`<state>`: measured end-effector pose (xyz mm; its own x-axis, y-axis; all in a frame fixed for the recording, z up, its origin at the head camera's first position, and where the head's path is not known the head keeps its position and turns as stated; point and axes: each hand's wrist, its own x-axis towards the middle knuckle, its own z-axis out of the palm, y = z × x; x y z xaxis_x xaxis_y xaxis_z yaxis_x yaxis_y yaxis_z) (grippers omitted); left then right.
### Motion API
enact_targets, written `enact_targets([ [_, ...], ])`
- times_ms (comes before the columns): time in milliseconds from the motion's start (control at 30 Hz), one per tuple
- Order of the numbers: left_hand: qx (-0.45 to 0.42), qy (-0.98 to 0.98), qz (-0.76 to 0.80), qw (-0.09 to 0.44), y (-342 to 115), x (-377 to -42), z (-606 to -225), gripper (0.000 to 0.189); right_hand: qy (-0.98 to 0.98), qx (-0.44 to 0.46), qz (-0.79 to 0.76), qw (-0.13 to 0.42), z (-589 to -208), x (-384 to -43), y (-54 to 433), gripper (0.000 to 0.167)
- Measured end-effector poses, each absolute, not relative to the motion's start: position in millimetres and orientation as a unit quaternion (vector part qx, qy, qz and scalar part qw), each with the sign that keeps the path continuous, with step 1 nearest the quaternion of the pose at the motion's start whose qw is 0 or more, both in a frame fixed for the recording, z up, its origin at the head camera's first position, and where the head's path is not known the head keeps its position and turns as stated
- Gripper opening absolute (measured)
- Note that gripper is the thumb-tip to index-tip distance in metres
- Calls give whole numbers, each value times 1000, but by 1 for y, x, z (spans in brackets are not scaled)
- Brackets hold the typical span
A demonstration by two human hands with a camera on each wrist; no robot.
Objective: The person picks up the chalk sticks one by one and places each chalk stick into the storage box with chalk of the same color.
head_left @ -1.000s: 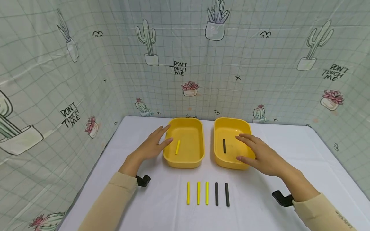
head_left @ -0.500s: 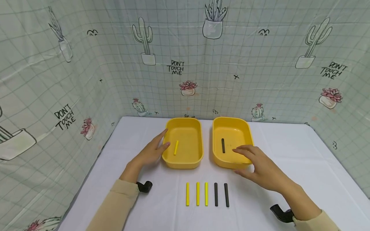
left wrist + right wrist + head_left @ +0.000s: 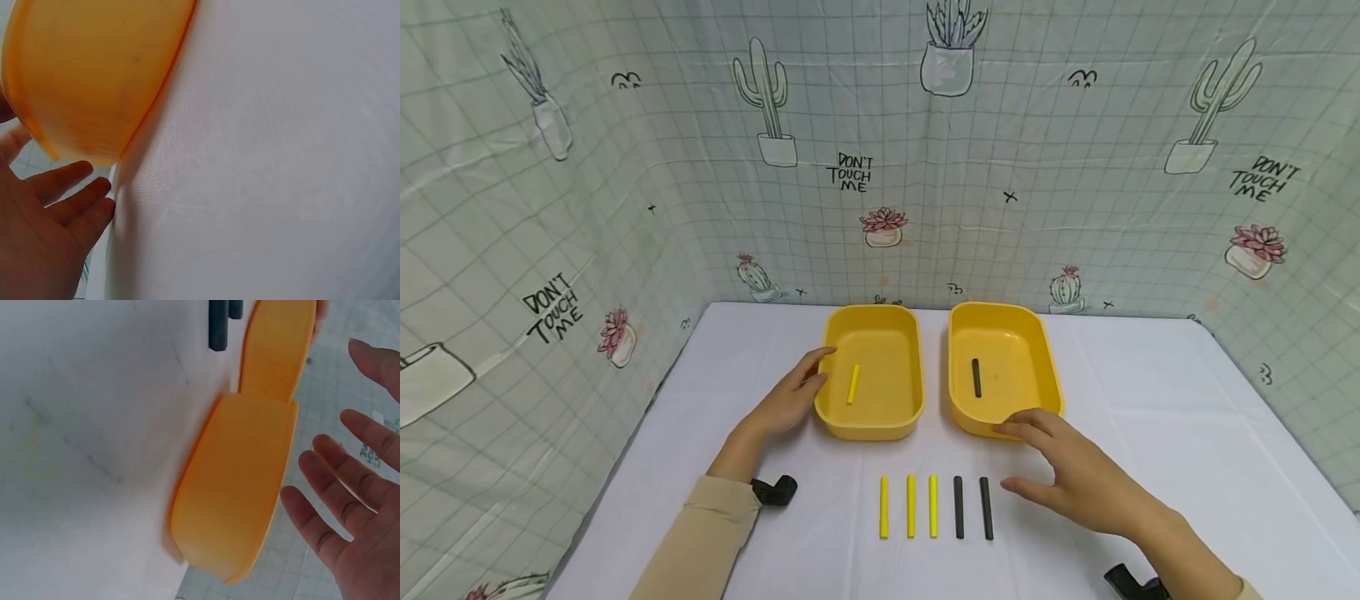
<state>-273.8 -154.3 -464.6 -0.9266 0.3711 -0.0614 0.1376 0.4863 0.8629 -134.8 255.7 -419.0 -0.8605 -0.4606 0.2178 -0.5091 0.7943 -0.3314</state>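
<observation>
My left hand (image 3: 782,404) rests at the left rim of the left yellow bin (image 3: 887,367), thumb and forefinger at the edge and the other fingers spread beside its wall. Inside that bin lies a short yellow stick (image 3: 853,384). The right yellow bin (image 3: 1015,367) contains a short black stick (image 3: 977,377). Over this bin's front right corner hovers my right hand (image 3: 1067,475), thumb and fingers apart and nothing between them. To the left of its thumb, two black sticks (image 3: 987,508) and three yellow sticks (image 3: 911,506) lie in a row on the table.
A white cloth covers the table (image 3: 1150,375). Behind and beside it hangs a grid-patterned curtain (image 3: 970,158) with cactus drawings. Both wrists carry black camera mounts (image 3: 775,491).
My right hand has drawn back from over the right bin toward the black sticks. My left hand has slid slightly down along the left bin's rim. The sticks have stayed in place.
</observation>
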Motion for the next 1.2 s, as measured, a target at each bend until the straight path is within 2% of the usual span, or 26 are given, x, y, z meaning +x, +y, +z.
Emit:
enact_targets([
  [400, 155, 828, 521, 137, -159, -274, -474, 47, -941, 282, 188, 21, -437, -132, 249, 68],
  [667, 152, 822, 532, 139, -160, -274, -479, 46, -942, 275, 186, -38, -447, -131, 240, 72],
  [1200, 143, 823, 533, 138, -161, -274, -482, 47, -944, 291, 151, -42, -455, -128, 235, 75],
])
